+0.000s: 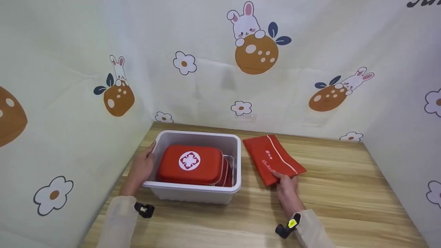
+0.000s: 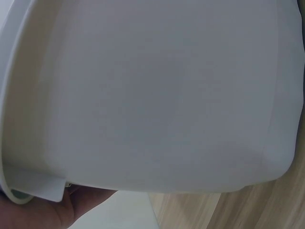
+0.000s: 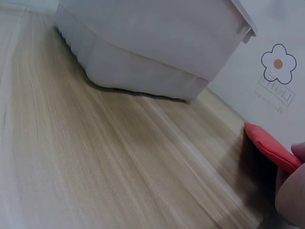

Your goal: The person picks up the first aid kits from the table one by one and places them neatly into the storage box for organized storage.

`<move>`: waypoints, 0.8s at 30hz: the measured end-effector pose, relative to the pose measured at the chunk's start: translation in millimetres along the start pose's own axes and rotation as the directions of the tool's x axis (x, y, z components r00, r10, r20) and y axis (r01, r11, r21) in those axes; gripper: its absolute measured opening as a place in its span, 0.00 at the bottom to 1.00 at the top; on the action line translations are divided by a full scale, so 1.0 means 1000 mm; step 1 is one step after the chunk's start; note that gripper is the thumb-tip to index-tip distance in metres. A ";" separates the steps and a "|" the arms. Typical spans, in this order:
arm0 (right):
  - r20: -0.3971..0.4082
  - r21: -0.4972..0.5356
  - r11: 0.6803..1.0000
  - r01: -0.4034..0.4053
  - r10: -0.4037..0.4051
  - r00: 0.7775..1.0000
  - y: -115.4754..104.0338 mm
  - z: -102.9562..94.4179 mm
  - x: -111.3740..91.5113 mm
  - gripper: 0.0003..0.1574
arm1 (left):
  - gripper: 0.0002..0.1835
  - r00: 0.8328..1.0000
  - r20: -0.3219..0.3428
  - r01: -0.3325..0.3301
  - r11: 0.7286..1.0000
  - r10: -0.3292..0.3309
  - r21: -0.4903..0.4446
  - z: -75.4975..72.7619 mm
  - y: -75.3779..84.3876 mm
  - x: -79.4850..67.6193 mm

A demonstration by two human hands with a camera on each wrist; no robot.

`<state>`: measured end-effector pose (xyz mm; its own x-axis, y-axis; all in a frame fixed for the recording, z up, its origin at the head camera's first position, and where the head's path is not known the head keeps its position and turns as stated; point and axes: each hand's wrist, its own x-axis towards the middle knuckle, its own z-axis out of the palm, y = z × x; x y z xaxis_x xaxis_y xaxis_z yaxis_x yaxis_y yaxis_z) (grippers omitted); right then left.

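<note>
In the head view, a white plastic bin stands on the wooden table. Inside it lies a red first aid case with a white cross emblem, and other red items show partly behind its right side. My left hand grips the bin's left rim; the left wrist view shows the bin's wall close up with the hand at its edge. To the right of the bin, my right hand pinches the near edge of a flat red zippered pouch. In the right wrist view the pouch is tilted above the table.
The wooden tabletop extends to the right and front of the bin. Pale fabric walls printed with rabbits, oranges and flowers enclose the table at the back and sides. Dark camera mounts sit on both wrists.
</note>
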<state>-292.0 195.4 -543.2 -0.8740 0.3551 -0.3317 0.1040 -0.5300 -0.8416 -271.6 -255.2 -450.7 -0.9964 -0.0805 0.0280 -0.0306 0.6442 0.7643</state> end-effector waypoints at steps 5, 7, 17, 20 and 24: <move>0.057 0.021 0.999 -0.037 0.036 0.998 0.001 -0.005 0.000 0.40 | 0.28 1.000 -0.018 -0.008 1.000 0.008 0.004 0.000 0.001 -0.001; 0.090 0.028 0.998 -0.051 0.048 0.995 0.001 -0.007 0.000 0.38 | 0.28 0.999 -0.037 -0.026 1.000 0.027 0.008 0.000 0.001 -0.002; 0.106 -0.029 0.999 -0.035 0.038 0.994 -0.001 -0.014 0.000 0.41 | 0.27 0.998 -0.050 -0.044 0.999 0.045 0.027 0.000 0.000 -0.002; 0.103 -0.049 0.998 -0.037 0.042 0.994 -0.003 -0.016 0.000 0.42 | 0.28 0.999 -0.036 -0.029 0.999 0.030 0.028 0.000 0.000 -0.002; 0.116 -0.048 0.998 -0.037 0.043 0.992 -0.007 -0.018 0.001 0.41 | 0.28 1.000 -0.014 -0.010 1.000 0.010 0.023 0.000 0.001 -0.001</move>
<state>-284.7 212.9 -545.1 -0.9180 0.2402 -0.3156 0.1592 -0.5058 -0.8478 -270.2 -255.1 -450.0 -0.9954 -0.0842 0.0449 -0.0223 0.6623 0.7489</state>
